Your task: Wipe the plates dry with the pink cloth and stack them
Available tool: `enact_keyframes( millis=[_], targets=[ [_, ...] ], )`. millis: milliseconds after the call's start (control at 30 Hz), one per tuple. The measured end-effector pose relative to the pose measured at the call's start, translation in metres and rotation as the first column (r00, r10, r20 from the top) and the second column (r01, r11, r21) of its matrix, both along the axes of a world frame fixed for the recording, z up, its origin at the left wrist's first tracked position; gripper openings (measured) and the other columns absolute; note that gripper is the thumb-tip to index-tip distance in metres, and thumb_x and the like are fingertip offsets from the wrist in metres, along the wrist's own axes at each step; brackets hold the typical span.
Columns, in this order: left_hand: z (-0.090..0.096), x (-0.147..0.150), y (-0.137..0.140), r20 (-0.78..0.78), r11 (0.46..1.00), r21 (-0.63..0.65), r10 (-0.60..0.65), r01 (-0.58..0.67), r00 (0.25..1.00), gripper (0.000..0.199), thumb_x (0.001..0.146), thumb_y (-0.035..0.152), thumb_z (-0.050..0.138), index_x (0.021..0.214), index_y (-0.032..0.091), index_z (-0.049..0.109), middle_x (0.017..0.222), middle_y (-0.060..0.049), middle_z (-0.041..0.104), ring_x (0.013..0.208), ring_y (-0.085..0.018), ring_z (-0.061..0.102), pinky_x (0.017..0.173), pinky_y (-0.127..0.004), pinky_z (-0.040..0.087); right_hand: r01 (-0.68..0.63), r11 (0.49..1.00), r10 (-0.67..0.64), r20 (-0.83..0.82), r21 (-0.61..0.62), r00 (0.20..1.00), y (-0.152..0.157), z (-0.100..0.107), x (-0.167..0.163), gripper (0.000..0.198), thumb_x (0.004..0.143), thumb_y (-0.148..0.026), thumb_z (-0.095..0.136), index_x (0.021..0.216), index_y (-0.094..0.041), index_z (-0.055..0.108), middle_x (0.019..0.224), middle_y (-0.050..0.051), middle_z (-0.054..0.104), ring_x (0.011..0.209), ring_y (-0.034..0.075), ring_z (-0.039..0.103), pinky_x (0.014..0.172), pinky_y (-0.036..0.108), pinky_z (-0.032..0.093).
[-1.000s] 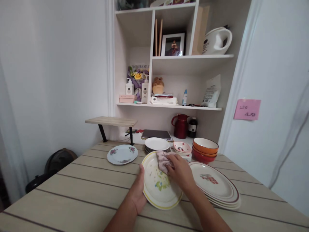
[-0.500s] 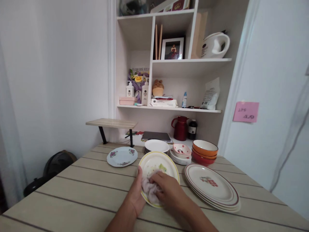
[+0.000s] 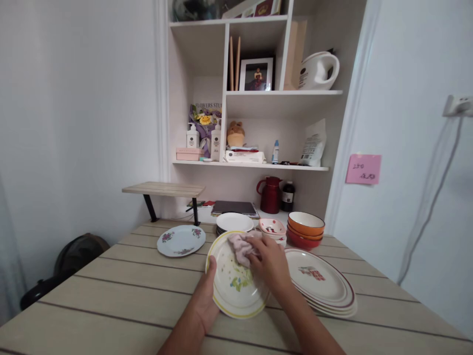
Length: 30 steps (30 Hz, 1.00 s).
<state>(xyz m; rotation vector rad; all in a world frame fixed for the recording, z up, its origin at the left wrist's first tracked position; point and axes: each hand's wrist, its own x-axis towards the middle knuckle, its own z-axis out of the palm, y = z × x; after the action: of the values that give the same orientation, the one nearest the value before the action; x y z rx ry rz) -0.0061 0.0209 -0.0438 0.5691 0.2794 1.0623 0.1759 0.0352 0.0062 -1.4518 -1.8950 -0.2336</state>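
A white plate (image 3: 242, 301) with a yellow rim is tilted toward me above the table. Green and small coloured marks or prints show on its face. My left hand (image 3: 207, 296) grips it at the left edge, thumb on the rim and fingers behind it. Bunched in my right hand (image 3: 269, 261) is a pale pinkish cloth (image 3: 242, 248), pressed against the plate's upper right part. To the right lies a stack of oval plates (image 3: 321, 276) with dark red rims, partly behind my right forearm.
A flowered plate (image 3: 181, 240) lies at the left, near a small raised shelf (image 3: 162, 189). Behind my plate stand stacked white plates (image 3: 234, 222), small pink bowls (image 3: 272, 227) and orange and red bowls (image 3: 305, 229). A red jug (image 3: 270, 195) stands farther back.
My right hand and the cloth have moved from the plate's lower left up to its upper right, uncovering the green marks. The camera view has turned slightly right.
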Motion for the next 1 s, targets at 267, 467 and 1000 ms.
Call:
enact_keyframes(
  millis=[267, 467, 1000],
  targets=[
    [0.007, 0.001, -0.01, -0.06, 0.999, -0.019, 0.041, -0.042, 0.997, 0.071, 0.086, 0.051, 0.057, 0.145, 0.014, 0.04, 0.129, -0.02, 0.063, 0.123, -0.033, 0.056, 0.108, -0.049, 0.037, 0.105, 0.993, -0.101, -0.071, 0.06, 0.992, 0.007, -0.007, 0.003, 0.041, 0.087, -0.026, 0.051, 0.127, -0.027, 0.058, 0.103, 0.008, 0.061, 0.091, 0.024, 0.057, 0.078, 0.035, 0.043],
    [0.008, 0.004, -0.016, -0.168, 0.988, 0.032, 0.152, -0.149, 0.974, 0.051, 0.08, 0.031, 0.07, 0.123, 0.005, 0.062, 0.105, -0.021, 0.074, 0.11, -0.034, 0.065, 0.103, -0.049, 0.042, 0.035, 0.986, -0.039, 0.021, 0.164, 0.999, 0.003, 0.004, -0.017, 0.042, 0.087, -0.018, 0.047, 0.125, -0.027, 0.064, 0.092, 0.008, 0.057, 0.084, 0.024, 0.052, 0.074, 0.035, 0.039],
    [0.017, 0.005, -0.023, -0.236, 0.987, 0.051, 0.159, -0.151, 0.959, 0.051, 0.073, 0.024, 0.076, 0.12, 0.009, 0.064, 0.104, -0.018, 0.075, 0.099, -0.034, 0.07, 0.098, -0.047, 0.046, -0.183, 0.968, 0.168, 0.1, 0.174, 0.981, -0.013, 0.008, -0.036, 0.045, 0.082, -0.011, 0.055, 0.119, -0.036, 0.065, 0.09, 0.004, 0.057, 0.088, 0.021, 0.047, 0.076, 0.034, 0.028]
  ],
)
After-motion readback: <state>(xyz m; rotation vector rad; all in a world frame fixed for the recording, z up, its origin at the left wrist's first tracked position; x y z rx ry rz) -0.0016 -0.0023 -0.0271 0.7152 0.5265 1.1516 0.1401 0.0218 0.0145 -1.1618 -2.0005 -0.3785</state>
